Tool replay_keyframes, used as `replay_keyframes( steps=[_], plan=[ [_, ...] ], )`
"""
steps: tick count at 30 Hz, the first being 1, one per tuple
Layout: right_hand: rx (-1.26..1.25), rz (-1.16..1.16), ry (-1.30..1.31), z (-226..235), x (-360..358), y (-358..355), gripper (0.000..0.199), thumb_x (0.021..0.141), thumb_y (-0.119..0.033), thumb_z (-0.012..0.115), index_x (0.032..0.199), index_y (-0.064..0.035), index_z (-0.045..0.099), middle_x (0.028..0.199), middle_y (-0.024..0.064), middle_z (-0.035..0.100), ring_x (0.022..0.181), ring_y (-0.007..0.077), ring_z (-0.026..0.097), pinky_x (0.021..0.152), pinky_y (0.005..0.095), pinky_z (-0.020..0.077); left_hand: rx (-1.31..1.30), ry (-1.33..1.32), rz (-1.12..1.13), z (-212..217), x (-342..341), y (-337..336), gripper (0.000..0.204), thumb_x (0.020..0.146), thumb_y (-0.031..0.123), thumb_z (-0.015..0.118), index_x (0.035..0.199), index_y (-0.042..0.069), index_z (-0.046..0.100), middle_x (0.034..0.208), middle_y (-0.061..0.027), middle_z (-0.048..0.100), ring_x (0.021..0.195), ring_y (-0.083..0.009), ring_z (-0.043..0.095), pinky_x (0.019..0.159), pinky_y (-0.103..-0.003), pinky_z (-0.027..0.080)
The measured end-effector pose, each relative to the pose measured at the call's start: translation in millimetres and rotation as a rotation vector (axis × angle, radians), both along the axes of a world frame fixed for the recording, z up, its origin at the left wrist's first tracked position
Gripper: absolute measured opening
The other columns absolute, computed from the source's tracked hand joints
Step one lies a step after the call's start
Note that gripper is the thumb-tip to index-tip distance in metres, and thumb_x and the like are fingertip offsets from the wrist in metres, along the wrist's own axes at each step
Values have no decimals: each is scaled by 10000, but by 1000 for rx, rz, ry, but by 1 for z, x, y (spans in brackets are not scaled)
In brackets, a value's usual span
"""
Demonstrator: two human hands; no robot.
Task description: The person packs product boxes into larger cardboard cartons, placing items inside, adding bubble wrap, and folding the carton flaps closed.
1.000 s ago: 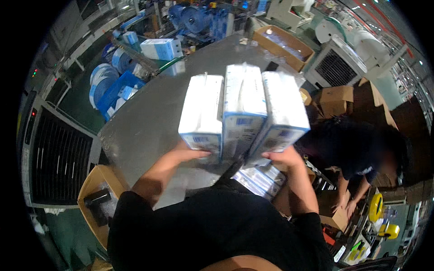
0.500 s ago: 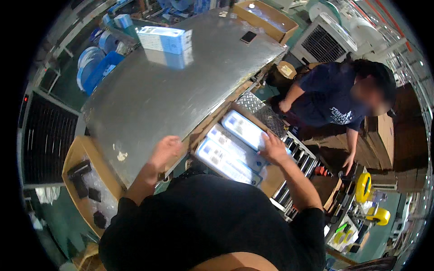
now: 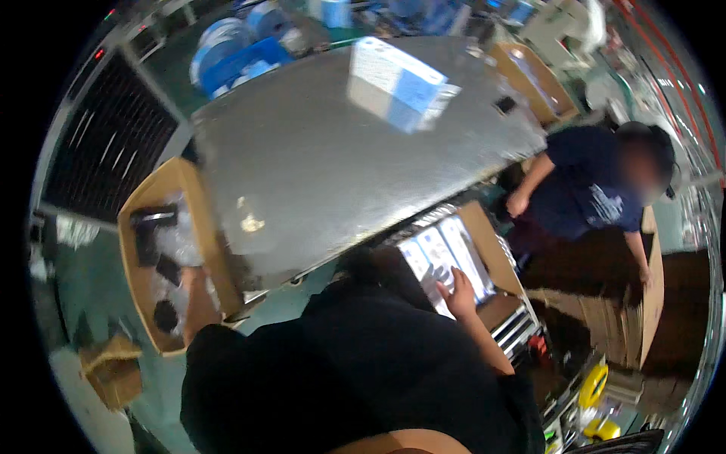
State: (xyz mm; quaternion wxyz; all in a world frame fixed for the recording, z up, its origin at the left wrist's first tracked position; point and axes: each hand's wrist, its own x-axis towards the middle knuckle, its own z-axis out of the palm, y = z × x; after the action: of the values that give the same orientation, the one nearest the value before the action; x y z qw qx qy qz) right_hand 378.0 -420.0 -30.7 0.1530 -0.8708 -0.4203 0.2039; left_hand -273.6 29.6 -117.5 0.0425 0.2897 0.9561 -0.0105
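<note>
My left hand (image 3: 198, 287) reaches into a long cardboard box (image 3: 136, 284) at the left, beside clear plastic bags (image 3: 180, 227) and several dark items (image 3: 155, 215). Its fingers are blurred and partly lost among the contents, so I cannot make out a hold. Over an open carton (image 3: 495, 253) at the right, my right hand (image 3: 460, 296) has its fingers apart. Below and beside it, blue-and-white packages (image 3: 439, 250) lie side by side in the carton, close to the fingers.
A large metal table (image 3: 325, 166) stands ahead, bearing a blue-and-white box (image 3: 401, 72) and a phone (image 3: 504, 105). Rollers (image 3: 508, 333) run beside the carton. At the right a person (image 3: 594, 178) stands next to stacked flat cardboard (image 3: 605, 321). An open brown box (image 3: 112, 374) sits on the floor.
My left hand has moved from the table edge down into the cardboard box at the left. My right hand stays at the carton. The view has swung left.
</note>
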Motion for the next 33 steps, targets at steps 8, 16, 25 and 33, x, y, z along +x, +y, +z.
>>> replay_keyframes(
  steps=[8, 16, 25, 33],
  plan=[
    [-53, -14, 631, 48, -49, 3, 555, 948, -306, 605, 1394, -19, 444, 1104, 165, 657, 1005, 209, 624, 887, 344, 483, -432, -236, -750, -12, 10, -44, 300, 847, 287, 623, 974, 25, 692, 1037, -181, 692, 910, -337, 672, 792, -421, 535],
    [263, -120, 246, 76, -56, 53, 272, 922, -222, 636, 869, 36, 704, 754, 149, 666, 653, 244, 608, 634, 343, 477, 736, -1328, -650, 189, 142, -45, 138, 874, 160, 694, 914, 28, 694, 825, -30, 675, 682, -98, 617, 645, -246, 515],
    [393, -319, 1415, 98, -69, 109, 289, 973, -372, 548, 927, -94, 611, 700, 6, 593, 544, 93, 452, 469, 221, 349, 401, -1012, -2209, 212, 424, -194, 187, 792, 68, 716, 978, 79, 726, 1089, -114, 636, 889, -234, 650, 785, -329, 528],
    [-275, -579, 217, -106, 65, -53, 397, 948, -382, 499, 1011, -37, 684, 818, 166, 710, 811, 344, 684, 752, 427, 531, 166, -1195, -2131, 179, 452, -240, 244, 823, 159, 726, 1038, 46, 704, 1038, -114, 671, 931, -286, 645, 797, -355, 525]
  ],
)
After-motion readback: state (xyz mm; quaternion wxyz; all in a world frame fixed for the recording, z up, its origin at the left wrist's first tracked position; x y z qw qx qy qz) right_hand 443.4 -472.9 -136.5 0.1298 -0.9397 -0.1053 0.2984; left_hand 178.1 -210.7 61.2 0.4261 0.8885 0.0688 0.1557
